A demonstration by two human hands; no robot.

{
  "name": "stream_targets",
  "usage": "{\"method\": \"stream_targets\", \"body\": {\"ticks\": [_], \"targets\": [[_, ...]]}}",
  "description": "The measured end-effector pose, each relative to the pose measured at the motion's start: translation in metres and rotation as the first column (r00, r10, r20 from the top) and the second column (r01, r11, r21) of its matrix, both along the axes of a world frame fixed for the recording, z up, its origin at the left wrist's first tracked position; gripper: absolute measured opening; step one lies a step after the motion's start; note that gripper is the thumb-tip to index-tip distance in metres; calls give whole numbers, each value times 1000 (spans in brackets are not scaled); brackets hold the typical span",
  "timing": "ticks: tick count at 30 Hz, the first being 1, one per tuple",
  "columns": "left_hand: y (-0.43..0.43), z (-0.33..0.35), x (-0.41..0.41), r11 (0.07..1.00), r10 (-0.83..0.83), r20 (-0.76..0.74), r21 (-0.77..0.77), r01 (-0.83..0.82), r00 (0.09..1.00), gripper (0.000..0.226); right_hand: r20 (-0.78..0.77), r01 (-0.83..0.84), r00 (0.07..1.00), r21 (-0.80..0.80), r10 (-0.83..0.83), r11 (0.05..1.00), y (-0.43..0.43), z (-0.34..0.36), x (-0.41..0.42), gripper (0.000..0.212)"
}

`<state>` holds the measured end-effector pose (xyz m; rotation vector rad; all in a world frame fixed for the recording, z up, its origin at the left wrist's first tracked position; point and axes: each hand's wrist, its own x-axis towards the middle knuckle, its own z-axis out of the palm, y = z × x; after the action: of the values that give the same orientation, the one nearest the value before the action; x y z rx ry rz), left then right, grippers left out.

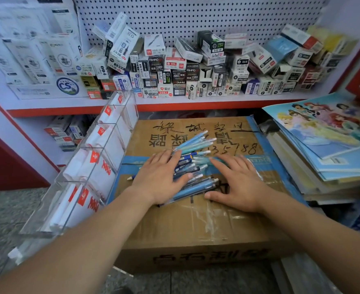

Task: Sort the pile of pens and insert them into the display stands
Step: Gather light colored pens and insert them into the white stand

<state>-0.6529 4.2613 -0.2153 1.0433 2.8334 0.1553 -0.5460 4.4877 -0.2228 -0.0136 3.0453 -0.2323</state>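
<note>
Pens lie heaped on the box, under your flat left grip and against your spread right grip; stand sits left of both. Push unevenly and they'll roll off.

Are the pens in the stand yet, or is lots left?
Nothing looks done: the clear display stand shows no pens. The left hand and right hand lie flat on the pile of pens on the cardboard box. All the sorting and inserting is left.
</note>
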Motion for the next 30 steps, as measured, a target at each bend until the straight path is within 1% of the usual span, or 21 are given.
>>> {"method": "stream_targets", "body": {"ticks": [4,8,14,17,20,22,26,30], "targets": [[24,-1,8,997,-67,-2,24,67,998,84,-21,34,999,-19,-34,999,10,-2,6,105],[54,-4,17,996,-85,21,41,84,996,83,-42,63,997,-54,-65,997,23,-4,11,111],[61,-1,18,996,-64,-2,60,64,998,78,-73,65,995,-74,-71,995,30,-6,13,114],[59,1,11,991,-20,-57,133,28,998,72,-95,70,992,-93,-79,993,29,-4,12,110],[58,7,-9,984,37,-40,177,-29,998,69,-109,89,989,-133,-104,987,28,0,9,107],[56,9,-25,990,15,25,143,-19,1000,67,-117,89,987,-164,-109,983,27,3,5,107],[55,10,-50,994,-106,145,29,103,984,64,-109,61,990,-210,-85,976,19,11,-21,104],[54,6,-62,989,-133,187,-36,142,973,61,-38,65,997,-172,-73,983,13,18,-57,95]]}}
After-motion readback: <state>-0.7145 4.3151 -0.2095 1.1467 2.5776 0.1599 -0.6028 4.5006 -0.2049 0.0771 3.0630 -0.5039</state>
